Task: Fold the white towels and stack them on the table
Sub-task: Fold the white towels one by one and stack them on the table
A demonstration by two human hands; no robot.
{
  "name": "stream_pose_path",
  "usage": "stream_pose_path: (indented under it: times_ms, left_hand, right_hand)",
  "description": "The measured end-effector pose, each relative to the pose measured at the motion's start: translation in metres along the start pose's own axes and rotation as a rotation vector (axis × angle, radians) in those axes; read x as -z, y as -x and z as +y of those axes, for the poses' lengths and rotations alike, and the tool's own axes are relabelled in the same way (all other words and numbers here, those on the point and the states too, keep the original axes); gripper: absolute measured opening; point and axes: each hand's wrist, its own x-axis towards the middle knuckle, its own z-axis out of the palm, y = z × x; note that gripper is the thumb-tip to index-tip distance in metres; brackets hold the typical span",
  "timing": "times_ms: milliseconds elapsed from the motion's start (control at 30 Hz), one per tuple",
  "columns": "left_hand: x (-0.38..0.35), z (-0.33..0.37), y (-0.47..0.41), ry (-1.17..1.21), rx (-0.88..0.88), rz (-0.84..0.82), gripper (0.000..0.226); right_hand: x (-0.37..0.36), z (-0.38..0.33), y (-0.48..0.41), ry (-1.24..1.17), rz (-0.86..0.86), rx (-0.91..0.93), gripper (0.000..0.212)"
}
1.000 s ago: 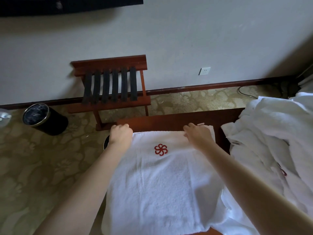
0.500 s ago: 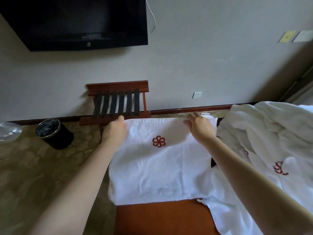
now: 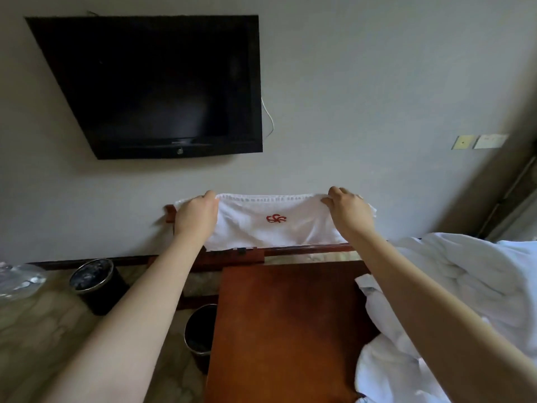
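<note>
The left hand (image 3: 195,217) and right hand (image 3: 350,212) each curl their fingers over a top corner of a white towel (image 3: 270,232), gripping it so that it hangs spread between them, off the wooden table (image 3: 286,330) below the fingers. A heap of white towels (image 3: 465,289) lies below and right of the right fingers, overlapping the table's edge. A television (image 3: 151,85) hangs above the left fingers.
</note>
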Motion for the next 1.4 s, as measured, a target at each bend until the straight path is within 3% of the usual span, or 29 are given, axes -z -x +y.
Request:
stream_pose_path:
  times_ms: [133,267,533,733,867,1000,1133,1400]
  left_hand:
    - [0.007,-0.004,-0.005,0.053,0.006,0.068,0.025]
    - [0.002,-0.011,-0.010,0.067,0.008,0.062,0.029]
    - [-0.028,-0.009,-0.023,-0.117,0.000,-0.120,0.023]
    - [-0.030,-0.005,-0.043,-0.029,-0.066,0.044,0.020]
    - [-0.035,-0.007,-0.022,0.020,-0.088,0.122,0.023]
    - [-0.047,-0.011,0.024,0.002,-0.079,0.061,0.023]
    - [-0.064,-0.013,0.085,-0.027,-0.099,-0.107,0.018]
    - [-0.091,-0.004,0.162,-0.050,-0.024,-0.555,0.021]
  right_hand:
    - [0.005,0.002,-0.002,-0.082,0.054,0.027,0.029]
    - [-0.002,0.012,-0.008,-0.033,-0.123,0.043,0.025]
    - [-0.031,0.018,-0.018,-0.082,-0.125,-0.039,0.029]
    - [-0.030,0.021,-0.043,-0.114,0.024,-0.059,0.029]
    - [-0.035,0.023,-0.025,-0.099,0.016,-0.058,0.031]
    - [-0.043,0.026,0.018,-0.054,-0.076,-0.051,0.032]
    - [-0.054,0.036,0.070,-0.009,-0.214,-0.068,0.029]
    - [-0.069,0.045,0.132,0.154,-0.771,-0.128,0.035]
